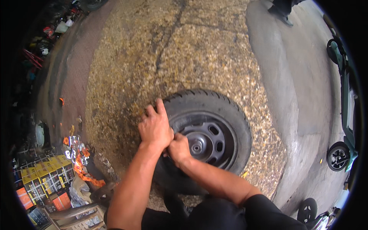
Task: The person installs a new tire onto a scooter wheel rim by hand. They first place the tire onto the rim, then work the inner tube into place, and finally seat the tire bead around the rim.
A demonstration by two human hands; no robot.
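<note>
A small black wheel lies on its side on the pebbled ground in front of me, its black tyre (pixel 243 142) fitted round a dark metal rim (pixel 196 148) with oval slots. My left hand (pixel 155 126) is at the tyre's left side, fingers stretched apart over its outer edge. Right beside it, my right hand (pixel 179 148) is closed in a fist at the left inner edge of the rim. Whatever that fist grips, if anything, is hidden by the fingers. The two hands meet near the left wrist.
To the left are stacked yellow-topped boxes (pixel 46 168), orange and silver wrappers (pixel 82 165), and a wooden slatted seat (pixel 76 212). A person's shoe (pixel 281 16) stands at the far right. Along the right edge is a green scooter (pixel 348 115) with a black wheel (pixel 338 156).
</note>
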